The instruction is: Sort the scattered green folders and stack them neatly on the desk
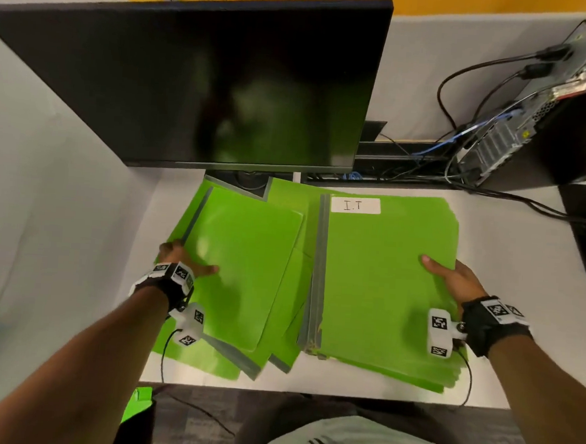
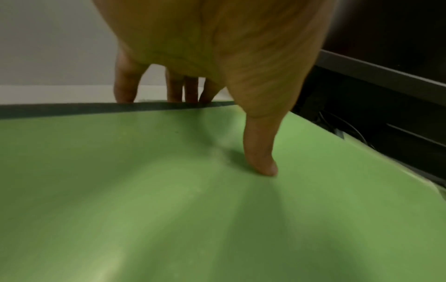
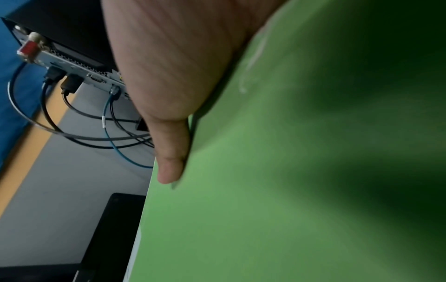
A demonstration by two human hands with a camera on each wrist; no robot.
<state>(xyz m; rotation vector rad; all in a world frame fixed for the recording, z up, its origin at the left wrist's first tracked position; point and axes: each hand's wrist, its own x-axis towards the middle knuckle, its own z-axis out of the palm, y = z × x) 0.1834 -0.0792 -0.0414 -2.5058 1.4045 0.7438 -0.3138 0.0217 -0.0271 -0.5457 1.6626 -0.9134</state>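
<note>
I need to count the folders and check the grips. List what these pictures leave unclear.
- Folder count: in the head view the left pile and the right stack overlap, hiding lower folders.
- Right hand: its fingers go under the stack's edge in head and right wrist views.
- Left hand: fingertips drop behind the top folder's grey spine in the left wrist view.

A dark monitor [image 1: 204, 79] stands left of a cabled computer tower [image 1: 566, 111].
</note>
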